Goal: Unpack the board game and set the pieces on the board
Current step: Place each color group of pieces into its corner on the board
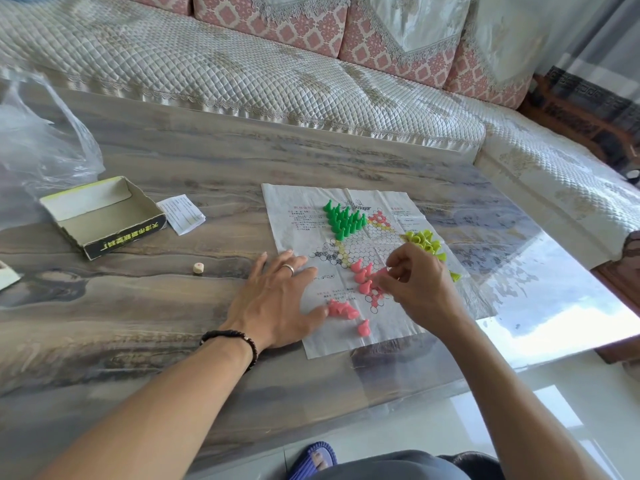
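— Marble-look table [194, 161] in front of a quilted sofa [242, 74]. What lies on it?

— A creased paper board [304, 216], spread flat, with a star of small circles printed on it. Green pieces [343, 220] stand packed together on the star's far-left point. Yellow pieces [424, 240] are bunched at the right point, some of them tipped over.

— And the pink ones?

— Several pink pieces [362, 273] stand near the star's near point. A loose heap [341, 309] of them lies on the paper a little to the left, and one more lies alone just nearer the board's front edge.

— What are the hands doing?

— The left hand [277, 299] lies flat on the board's left edge, fingers straight and spread, holding nothing; its thumb tip touches the pink heap. There is a ring on one finger and a dark bead bracelet [239, 341] at the wrist. The right hand [420, 289] hovers over the near point with its fingers curled, pinching what looks like a pink piece at the fingertips.

— Anything else?

— Off to the left sits the open box [104, 216], with a folded leaflet [181, 213] just beside it. A small die [198, 268] sits nearer, between box and left hand. A clear plastic bag [38, 133] lies at the far left.
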`<action>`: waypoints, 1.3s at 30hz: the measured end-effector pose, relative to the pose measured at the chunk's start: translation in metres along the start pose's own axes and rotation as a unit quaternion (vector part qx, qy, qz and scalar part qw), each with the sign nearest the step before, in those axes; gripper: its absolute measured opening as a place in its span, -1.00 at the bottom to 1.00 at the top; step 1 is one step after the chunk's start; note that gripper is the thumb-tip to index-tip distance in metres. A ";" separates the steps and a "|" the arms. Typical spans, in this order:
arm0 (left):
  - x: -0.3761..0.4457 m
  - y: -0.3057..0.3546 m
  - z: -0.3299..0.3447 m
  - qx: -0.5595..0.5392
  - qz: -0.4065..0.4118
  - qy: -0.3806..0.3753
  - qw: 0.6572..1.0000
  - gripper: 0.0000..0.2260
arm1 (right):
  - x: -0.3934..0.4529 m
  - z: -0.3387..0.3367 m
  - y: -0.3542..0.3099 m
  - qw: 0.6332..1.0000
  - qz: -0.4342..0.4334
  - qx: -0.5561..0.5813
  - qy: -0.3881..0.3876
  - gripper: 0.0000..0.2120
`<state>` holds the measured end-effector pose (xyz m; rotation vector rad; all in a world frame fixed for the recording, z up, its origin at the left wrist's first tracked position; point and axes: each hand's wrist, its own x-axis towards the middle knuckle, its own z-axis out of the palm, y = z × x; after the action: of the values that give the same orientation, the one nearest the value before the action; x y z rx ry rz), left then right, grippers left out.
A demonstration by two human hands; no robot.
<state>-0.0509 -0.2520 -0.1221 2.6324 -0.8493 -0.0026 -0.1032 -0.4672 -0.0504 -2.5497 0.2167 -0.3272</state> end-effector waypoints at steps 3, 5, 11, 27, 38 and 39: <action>0.000 0.000 -0.001 0.002 0.001 0.001 1.000 -0.30 | -0.003 -0.007 0.008 1.000 -0.001 -0.018 -0.004 -0.87; 0.000 0.000 -0.001 0.002 0.000 0.004 1.000 -0.29 | -0.004 -0.008 0.012 1.000 -0.007 -0.027 -0.013 -0.92; 0.000 0.000 0.000 0.006 0.000 0.003 1.000 -0.25 | -0.004 -0.011 0.014 0.995 -0.007 -0.064 -0.072 -0.91; 0.000 0.001 -0.002 0.005 -0.001 -0.003 1.000 -0.23 | 0.007 0.003 0.017 0.988 -0.037 -0.114 -0.098 -0.87; 0.000 0.001 -0.003 0.005 0.000 -0.011 1.000 -0.27 | 0.006 0.007 0.016 0.991 -0.033 -0.105 -0.078 -0.92; 0.000 0.001 -0.003 0.005 0.001 -0.010 1.000 -0.27 | 0.005 0.006 0.016 0.991 -0.034 -0.102 -0.075 -0.93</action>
<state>-0.0512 -0.2511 -0.1190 2.6444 -0.8606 -0.0253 -0.0979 -0.4781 -0.0632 -2.7734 0.1119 -0.1430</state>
